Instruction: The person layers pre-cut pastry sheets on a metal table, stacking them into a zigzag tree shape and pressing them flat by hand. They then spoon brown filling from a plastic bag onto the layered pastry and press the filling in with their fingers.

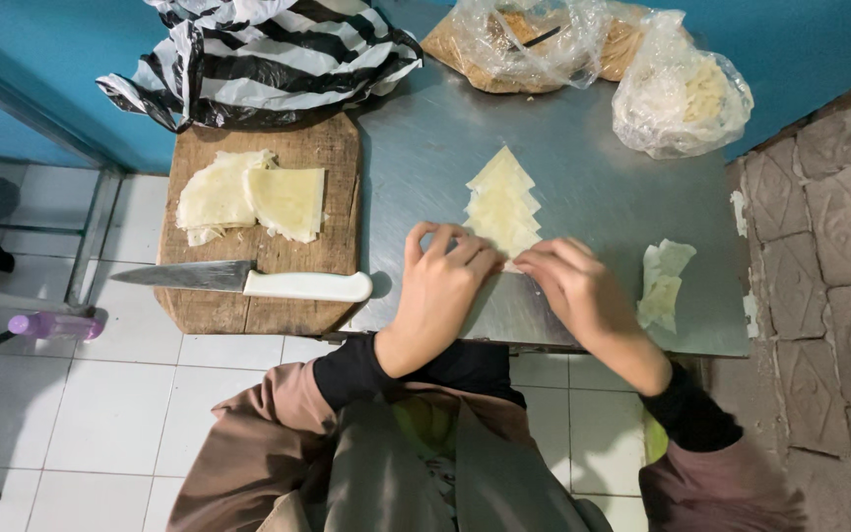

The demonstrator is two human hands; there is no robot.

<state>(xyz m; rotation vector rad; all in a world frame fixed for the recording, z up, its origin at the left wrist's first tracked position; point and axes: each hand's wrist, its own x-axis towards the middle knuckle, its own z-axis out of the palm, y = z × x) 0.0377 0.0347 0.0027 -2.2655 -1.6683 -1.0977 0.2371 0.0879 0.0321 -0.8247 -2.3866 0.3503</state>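
Pressing my left hand (442, 281) and right hand (573, 281), fingers lightly pinching the thin dough sheets (502, 209) at centre of the tabletop (583, 167); they look soft, light, tearable, best held by edges.

A steel desk (583, 167) stands against a blue wall (800, 39) on the far side; white floor tiles (100, 414) lie left and near, patterned stone paving (839, 256) right

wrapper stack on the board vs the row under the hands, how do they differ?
The stack on the board is a loose heap on the wooden cutting board, untouched; the row on the steel table is fanned in overlapping points, with the left hand and right hand on its near end. Both are pale yellow sheets.
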